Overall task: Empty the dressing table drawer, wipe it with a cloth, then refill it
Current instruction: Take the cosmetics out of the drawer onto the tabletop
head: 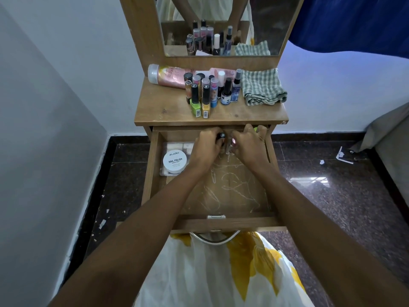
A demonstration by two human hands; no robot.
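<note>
Wooden drawer pulled open, base scratched. Left hand clenched round black-capped bottle at drawer's back; right hand pinching small glossy bottle beside it. Round white tub at drawer's left.

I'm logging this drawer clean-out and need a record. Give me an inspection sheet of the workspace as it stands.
Surface: wooden tabletop crowded at the back; open drawer floor scratched with pale marks.
Job's things: nail polish bottles standing on top; checked cloth folded at right; white nail polish remover tub on a clear tray in the drawer.
Clutter: pink tube lying flat.
Hands: left hand gripping a dark-capped bottle; right hand closed on small items, unclear which.
Cables: nothing seen.
Surroundings: mirror, dark floor with paper scraps.
</note>
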